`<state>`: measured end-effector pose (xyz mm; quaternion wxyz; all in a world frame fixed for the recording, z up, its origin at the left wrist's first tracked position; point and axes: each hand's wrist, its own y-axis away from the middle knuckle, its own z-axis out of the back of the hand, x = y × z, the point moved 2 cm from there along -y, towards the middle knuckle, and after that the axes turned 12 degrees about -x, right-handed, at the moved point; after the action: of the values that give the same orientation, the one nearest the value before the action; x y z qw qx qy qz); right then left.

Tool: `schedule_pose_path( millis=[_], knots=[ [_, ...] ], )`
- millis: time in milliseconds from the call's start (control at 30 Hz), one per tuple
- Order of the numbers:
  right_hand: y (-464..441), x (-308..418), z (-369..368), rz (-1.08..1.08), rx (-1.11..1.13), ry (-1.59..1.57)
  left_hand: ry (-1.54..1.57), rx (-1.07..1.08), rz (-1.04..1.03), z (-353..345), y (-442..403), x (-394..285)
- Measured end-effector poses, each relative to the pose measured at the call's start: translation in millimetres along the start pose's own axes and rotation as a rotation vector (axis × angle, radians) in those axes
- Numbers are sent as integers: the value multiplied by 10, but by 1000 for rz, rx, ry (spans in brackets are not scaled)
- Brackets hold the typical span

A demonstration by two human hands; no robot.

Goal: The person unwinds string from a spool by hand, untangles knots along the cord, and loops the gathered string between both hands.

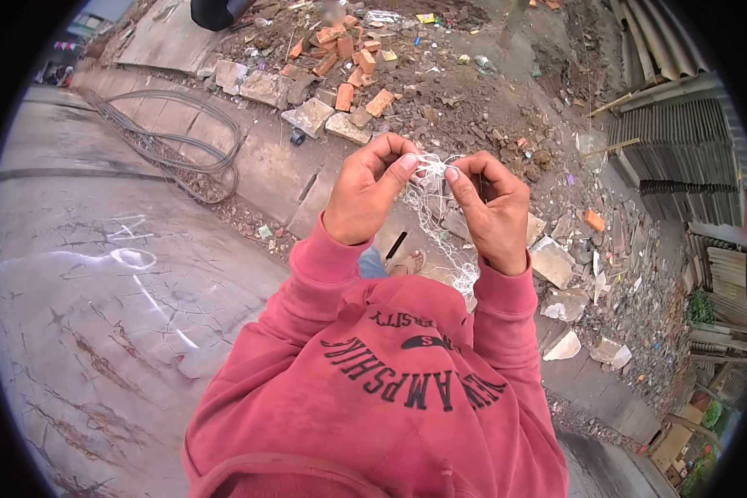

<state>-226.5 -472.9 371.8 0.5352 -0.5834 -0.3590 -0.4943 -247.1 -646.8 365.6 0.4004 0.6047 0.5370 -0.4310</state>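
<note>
A tangle of thin white string [432, 168] stretches between my two hands at chest height. My left hand [369, 184] pinches one side of it between thumb and forefinger. On the other side my right hand [491, 203] has the string pinched the same way, its thumb tip close to the knotted part. Loose strands hang below the hands in a messy bundle [465, 278] near my foot. Both arms are in red sweatshirt sleeves. The string's far ends are hidden or too fine to follow.
Orange bricks [344, 95] and broken concrete slabs [310, 116] lie on the rubble ahead. A coiled dark cable [224, 158] rests on the pavement at left. Stacked grey roof tiles [660, 141] stand at right. My sandalled foot [410, 263] shows below.
</note>
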Motion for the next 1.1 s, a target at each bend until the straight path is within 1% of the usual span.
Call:
schedule_pose_path(
  millis=[33,67,100,133,200,233,267,300,333,367,400,433,467,500,533,567,600,667,700,733,767,800,867,900,933,967,1000,1033,1067,1100],
  knots=[
    [13,1,3,-101,-30,-20,54,-34,-61,-13,2,-27],
    [24,4,0,-204,-61,-40,54,-38,-70,-4,-5,-36],
    [11,32,-23,-196,-60,19,117,-40,-37,18,-8,-22],
    [8,13,-46,-185,-54,14,179,-41,-8,47,-16,-6],
    [0,-44,-81,-113,-191,190,182,-87,-9,66,-5,67],
    [-22,28,-96,-134,-241,173,304,-118,71,95,14,93],
    [-52,32,-94,-60,-343,248,423,-144,132,142,-7,95],
    [-71,-62,-83,-82,-374,186,457,-139,139,172,-24,95],
    [-78,-75,-90,-99,-415,118,450,-148,91,206,-32,21],
    [-104,-70,-105,-86,-478,135,466,-171,94,228,-28,-36],
    [-119,-129,-66,-151,-465,136,488,-194,106,245,-20,-70],
    [-142,-93,-91,-63,-491,181,349,-194,55,275,-43,-91],
    [-174,-48,-129,28,-523,225,350,-196,26,308,-71,-136],
    [-185,32,-163,47,-518,213,138,-194,-9,343,-84,-182],
    [-180,174,-209,191,-435,293,-74,-195,-39,358,-82,-209],
    [-187,274,-279,338,-355,370,-96,-166,-55,355,-92,-223],
    [-204,313,-355,358,-356,362,-96,-167,-76,308,-100,-247],
    [-198,355,-563,343,57,194,10,-157,-58,220,-88,-283],
    [-166,300,-551,353,54,191,43,-177,16,264,-92,-245],
    [-142,151,-513,132,34,114,44,-173,6,307,-89,-211],
    [-168,27,-486,-83,17,37,107,-237,-47,381,-103,-188],
    [-221,13,-471,-68,18,34,169,-300,-100,445,-118,-223],
    [-255,28,-389,177,-115,297,183,-289,-137,552,-132,-288],
    [-286,-19,-354,127,-265,358,303,-223,-141,598,-150,-333],
    [-309,-25,-311,126,-264,362,424,-156,-143,617,-159,-379],
    [-350,-9,-262,132,-274,325,274,-203,-170,629,-153,-426],
    [-402,11,-251,145,-288,282,275,-199,-180,558,-140,-539],
    [-396,283,-334,152,-124,149,187,-150,-102,456,-111,-626],
    [-336,290,-429,152,-125,149,99,-103,-21,370,-94,-642],
    [-267,248,-553,-3,52,-87,74,-78,-34,287,-125,-562]
  ],
)
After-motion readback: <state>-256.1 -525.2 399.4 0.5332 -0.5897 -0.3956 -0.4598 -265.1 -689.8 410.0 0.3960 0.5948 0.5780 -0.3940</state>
